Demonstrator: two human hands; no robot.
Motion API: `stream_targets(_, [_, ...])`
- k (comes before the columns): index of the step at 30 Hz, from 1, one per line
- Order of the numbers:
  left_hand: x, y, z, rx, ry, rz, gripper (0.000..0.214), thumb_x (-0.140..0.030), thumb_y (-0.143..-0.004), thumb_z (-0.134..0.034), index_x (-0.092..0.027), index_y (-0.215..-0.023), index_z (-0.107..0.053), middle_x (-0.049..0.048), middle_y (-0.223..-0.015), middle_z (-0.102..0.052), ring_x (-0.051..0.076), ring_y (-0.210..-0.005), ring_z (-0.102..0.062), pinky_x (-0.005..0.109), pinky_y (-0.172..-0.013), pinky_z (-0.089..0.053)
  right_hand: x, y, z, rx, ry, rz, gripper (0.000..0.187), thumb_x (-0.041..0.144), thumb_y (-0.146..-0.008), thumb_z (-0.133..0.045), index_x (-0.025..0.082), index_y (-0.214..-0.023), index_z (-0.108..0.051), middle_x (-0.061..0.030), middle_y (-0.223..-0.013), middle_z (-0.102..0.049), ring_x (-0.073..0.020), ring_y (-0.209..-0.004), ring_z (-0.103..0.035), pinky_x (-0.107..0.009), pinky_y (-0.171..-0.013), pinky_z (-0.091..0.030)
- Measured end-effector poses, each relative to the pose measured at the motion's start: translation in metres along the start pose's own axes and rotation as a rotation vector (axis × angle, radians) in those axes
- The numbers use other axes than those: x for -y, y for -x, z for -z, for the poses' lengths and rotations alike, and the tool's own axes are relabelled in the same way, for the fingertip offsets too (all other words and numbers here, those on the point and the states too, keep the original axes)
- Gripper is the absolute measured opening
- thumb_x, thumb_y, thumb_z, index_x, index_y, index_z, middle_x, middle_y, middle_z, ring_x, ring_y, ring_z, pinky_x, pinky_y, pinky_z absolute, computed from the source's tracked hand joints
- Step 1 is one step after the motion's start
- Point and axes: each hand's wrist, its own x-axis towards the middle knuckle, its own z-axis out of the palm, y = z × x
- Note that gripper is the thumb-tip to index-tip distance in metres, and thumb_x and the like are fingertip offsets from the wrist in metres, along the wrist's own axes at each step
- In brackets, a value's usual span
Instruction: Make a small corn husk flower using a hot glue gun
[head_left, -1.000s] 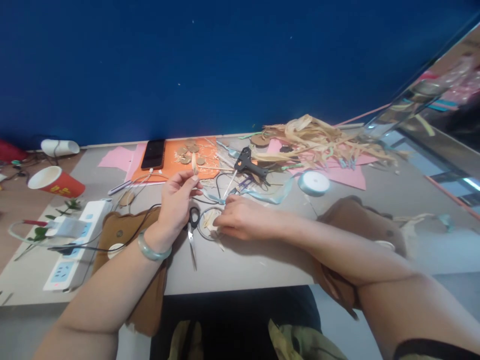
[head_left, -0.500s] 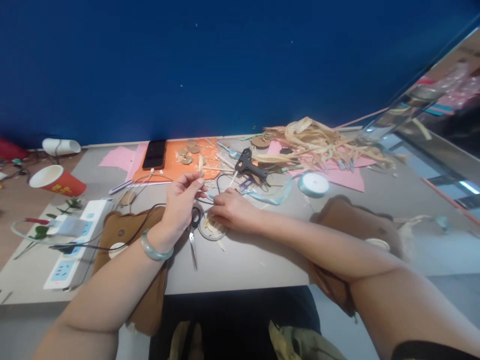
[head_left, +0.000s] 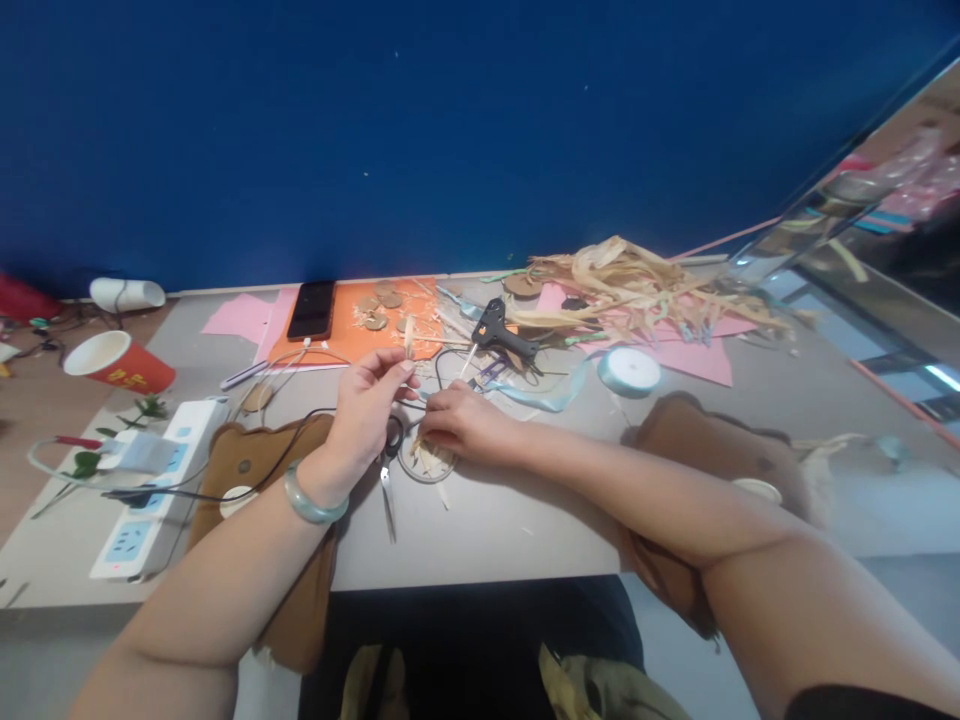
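My left fingers [head_left: 397, 379] pinch a pale strip [head_left: 409, 338] mid-frame; right fingers [head_left: 444, 404], grip unclear, have moved closer, allowing two-handed work.

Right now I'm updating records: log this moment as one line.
left hand: pinching pale strip | right hand: near grey ring | scissors: beside ring

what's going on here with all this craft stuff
A person works at a cluttered table with both hands. The left hand pinches a pale strip upright. The right hand is beside it, fingers curled, partly covering a ring; whether it grips anything is hidden. Scissors lie near the ring, with a glue gun beyond the hands.
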Motion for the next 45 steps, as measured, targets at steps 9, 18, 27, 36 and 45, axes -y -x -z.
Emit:
stream_targets(9, [0.002,-0.001,0.002,0.007,0.016,0.013,0.022,-0.025,-0.067,-0.074,-0.015,-0.084,-0.063,-0.002,-0.064,-0.061,0.008,-0.055,-0.057,0.019,-0.053,-0.048,0.003,0.0,0.008,-0.127,-0.556,-0.186,0.012,0.02,-0.083,-0.061,0.013,-0.084,-0.07,-0.0046,-0.076,-0.064,-0.0127,-0.069,-0.057,-0.024,-0.067,-0.043])
stream_targets(18, [0.004,-0.002,0.003,0.022,0.0,0.009,0.021,-0.024,-0.069,-0.073,-0.015,-0.085,-0.064,-0.0016,-0.064,-0.062,0.009,-0.056,-0.058,0.02,-0.054,-0.049,0.001,-0.002,0.014,-0.149,-0.865,-0.412,0.021,0.032,-0.078,-0.064,0.011,-0.077,-0.069,-0.0035,-0.073,-0.066,-0.0117,-0.065,-0.057,-0.023,-0.063,-0.045])
stream_targets(27, [0.004,-0.001,0.005,0.022,-0.01,0.013,0.022,-0.024,-0.068,-0.074,-0.015,-0.085,-0.064,-0.0009,-0.063,-0.063,0.009,-0.054,-0.058,0.02,-0.053,-0.049,0.003,0.001,0.015,-0.098,-0.912,-0.445,0.019,0.029,-0.076,-0.064,0.012,-0.081,-0.069,-0.0028,-0.076,-0.069,-0.0123,-0.069,-0.061,-0.025,-0.069,-0.047])
stream_targets(36, [0.004,-0.001,0.004,0.024,-0.022,0.016,0.021,-0.025,-0.067,-0.074,-0.015,-0.083,-0.063,-0.0014,-0.064,-0.062,0.009,-0.056,-0.058,0.02,-0.053,-0.048,0.003,0.001,0.017,-0.066,-0.853,-0.44,0.01,0.017,-0.07,-0.061,0.012,-0.077,-0.066,-0.0028,-0.074,-0.069,-0.0124,-0.069,-0.062,-0.023,-0.065,-0.048])
stream_targets(45, [0.002,0.0,0.003,0.024,-0.017,0.044,0.023,-0.026,-0.066,-0.075,-0.015,-0.083,-0.063,-0.0018,-0.064,-0.061,0.009,-0.055,-0.058,0.021,-0.054,-0.048,0.005,0.0,0.015,-0.133,-1.047,-0.548,0.009,0.016,-0.066,-0.062,0.013,-0.073,-0.058,0.0035,-0.059,-0.062,-0.0039,-0.042,-0.047,-0.016,-0.041,-0.037])
